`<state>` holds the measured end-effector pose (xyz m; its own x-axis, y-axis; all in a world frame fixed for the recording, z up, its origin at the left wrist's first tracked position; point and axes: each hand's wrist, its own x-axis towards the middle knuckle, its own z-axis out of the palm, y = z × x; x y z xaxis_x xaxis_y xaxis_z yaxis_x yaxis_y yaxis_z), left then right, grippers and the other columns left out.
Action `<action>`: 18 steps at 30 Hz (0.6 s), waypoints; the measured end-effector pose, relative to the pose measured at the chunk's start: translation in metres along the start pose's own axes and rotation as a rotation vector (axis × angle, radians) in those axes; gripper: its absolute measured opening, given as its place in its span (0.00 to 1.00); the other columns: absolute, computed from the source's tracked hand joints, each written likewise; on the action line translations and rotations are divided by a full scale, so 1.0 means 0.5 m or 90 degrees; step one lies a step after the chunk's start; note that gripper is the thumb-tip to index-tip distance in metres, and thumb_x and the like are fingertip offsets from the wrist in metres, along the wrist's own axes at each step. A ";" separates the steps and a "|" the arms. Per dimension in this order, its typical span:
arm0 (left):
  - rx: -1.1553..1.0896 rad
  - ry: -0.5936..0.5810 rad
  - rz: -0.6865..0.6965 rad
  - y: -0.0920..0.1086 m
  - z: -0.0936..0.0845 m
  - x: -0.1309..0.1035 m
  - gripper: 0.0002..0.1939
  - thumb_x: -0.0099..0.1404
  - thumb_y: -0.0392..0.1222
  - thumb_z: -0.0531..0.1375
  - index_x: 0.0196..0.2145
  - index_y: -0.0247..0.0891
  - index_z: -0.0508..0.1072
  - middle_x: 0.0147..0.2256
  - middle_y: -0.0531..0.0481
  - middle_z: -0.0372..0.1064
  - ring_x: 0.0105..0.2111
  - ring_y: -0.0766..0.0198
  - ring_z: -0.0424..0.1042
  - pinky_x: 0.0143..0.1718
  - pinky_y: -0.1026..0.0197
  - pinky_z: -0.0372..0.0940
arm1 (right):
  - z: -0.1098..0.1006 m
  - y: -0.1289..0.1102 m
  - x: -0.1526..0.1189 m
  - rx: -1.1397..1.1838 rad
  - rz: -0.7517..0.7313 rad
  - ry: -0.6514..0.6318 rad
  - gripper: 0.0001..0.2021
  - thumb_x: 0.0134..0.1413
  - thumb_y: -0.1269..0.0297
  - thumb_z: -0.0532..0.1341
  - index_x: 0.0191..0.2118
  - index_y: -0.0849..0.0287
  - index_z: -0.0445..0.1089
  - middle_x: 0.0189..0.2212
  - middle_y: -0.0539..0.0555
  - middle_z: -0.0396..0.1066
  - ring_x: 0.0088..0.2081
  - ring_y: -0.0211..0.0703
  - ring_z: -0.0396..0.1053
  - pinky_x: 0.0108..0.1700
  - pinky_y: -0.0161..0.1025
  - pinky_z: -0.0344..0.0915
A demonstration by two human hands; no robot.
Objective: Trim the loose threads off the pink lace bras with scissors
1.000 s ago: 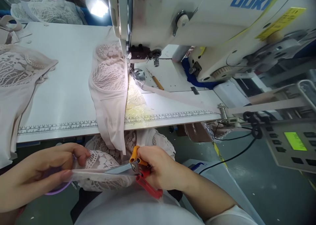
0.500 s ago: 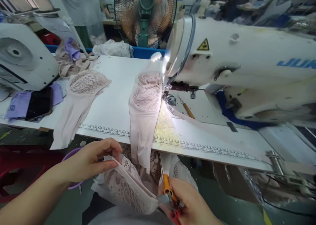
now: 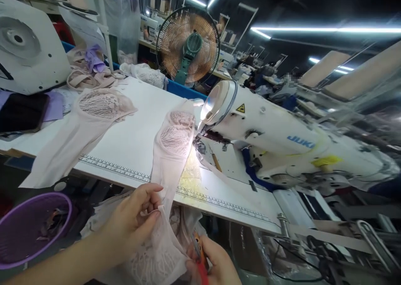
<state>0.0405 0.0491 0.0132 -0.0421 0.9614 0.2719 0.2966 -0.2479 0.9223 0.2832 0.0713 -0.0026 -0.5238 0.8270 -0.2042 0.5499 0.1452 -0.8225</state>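
My left hand [image 3: 128,216], at the lower middle, pinches the edge of a pale pink lace bra [image 3: 156,260] between thumb and fingers. Its lace cup hangs below the table's front edge. Wrapped around red-and-orange-handled thread snips [image 3: 203,272] is my right hand [image 3: 221,262], close to the right side of that bra. Part of the snips is hidden by the fingers. Another pale pink bra [image 3: 173,141] lies under the head of the sewing machine [image 3: 266,139], its wing draping toward the front edge near my left hand.
A third bra piece [image 3: 98,105] lies on the left of the white table [image 3: 134,118], near a dark phone [image 3: 23,112]. A wooden-handled tool [image 3: 216,162] rests on the machine bed. Below left stands a purple basket [image 3: 67,230]; a fan [image 3: 188,47] stands behind.
The view has tilted and shifted, bringing the purple basket and ceiling lights into sight. The held bra's pinched edge now sits closer to the table's edge. Both hands keep their holds.
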 end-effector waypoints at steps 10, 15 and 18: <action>0.158 -0.024 0.094 0.016 0.028 0.012 0.21 0.67 0.35 0.50 0.56 0.51 0.55 0.36 0.55 0.70 0.33 0.66 0.74 0.35 0.67 0.69 | -0.048 -0.117 0.094 0.274 -0.132 -0.001 0.13 0.46 0.59 0.67 0.30 0.56 0.61 0.34 0.54 0.73 0.28 0.39 0.64 0.30 0.37 0.63; 0.114 -0.020 0.095 0.008 0.027 0.016 0.20 0.67 0.34 0.49 0.55 0.50 0.56 0.36 0.55 0.69 0.31 0.66 0.74 0.29 0.68 0.68 | -0.041 -0.144 0.125 0.223 -0.121 -0.025 0.10 0.44 0.65 0.65 0.28 0.55 0.61 0.27 0.49 0.67 0.28 0.39 0.64 0.29 0.36 0.63; 0.068 -0.008 0.052 0.007 0.021 0.016 0.17 0.66 0.36 0.51 0.51 0.48 0.59 0.35 0.54 0.70 0.31 0.66 0.73 0.31 0.68 0.69 | -0.033 -0.144 0.131 0.234 -0.148 -0.010 0.09 0.45 0.67 0.63 0.28 0.55 0.59 0.26 0.49 0.67 0.28 0.39 0.64 0.28 0.36 0.63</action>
<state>0.0513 0.0570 0.0155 -0.0022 0.9400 0.3411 0.3978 -0.3121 0.8627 0.2202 0.1239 0.0524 -0.6176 0.7865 0.0037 0.1485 0.1213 -0.9814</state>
